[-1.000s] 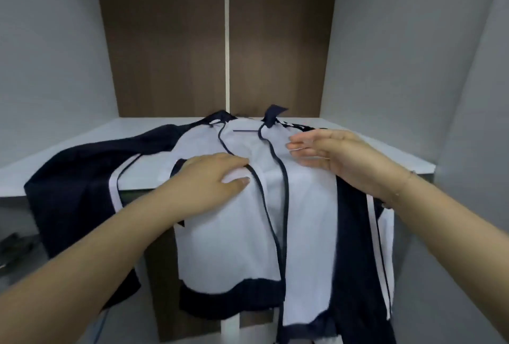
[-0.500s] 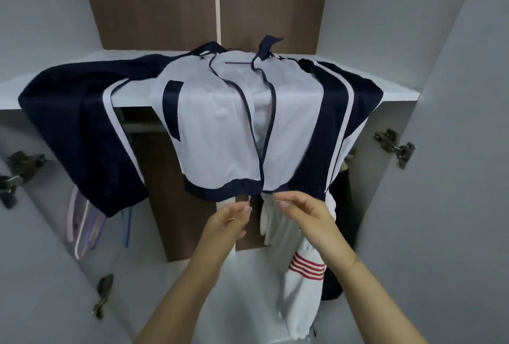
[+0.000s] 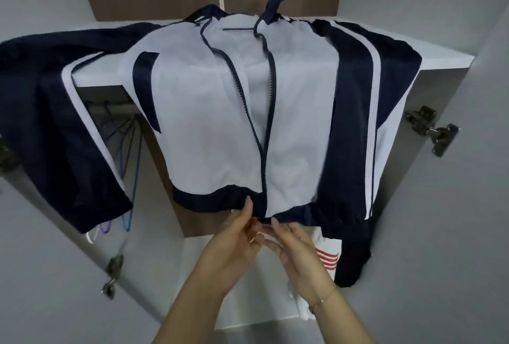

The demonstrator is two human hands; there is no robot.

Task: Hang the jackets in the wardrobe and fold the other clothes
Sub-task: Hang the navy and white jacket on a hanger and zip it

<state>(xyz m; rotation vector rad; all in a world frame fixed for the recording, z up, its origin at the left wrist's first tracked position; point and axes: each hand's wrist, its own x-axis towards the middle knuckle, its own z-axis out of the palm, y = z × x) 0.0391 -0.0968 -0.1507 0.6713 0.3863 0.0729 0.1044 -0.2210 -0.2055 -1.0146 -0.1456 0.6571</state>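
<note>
surface: white shelf (image 3: 438,58) | on it: navy-white jacket (image 3: 209,112), draped over front edge

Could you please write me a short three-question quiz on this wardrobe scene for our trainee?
1. True or false: the jacket is zipped up to the collar.
2. Where do both hands meet? A) collar B) bottom hem at the zip C) a sleeve
3. What hangs under the shelf, behind the jacket's sleeve?

Key:
1. False; the zip gapes open above the hem.
2. B; the left hand and right hand pinch there.
3. Hangers.
</note>
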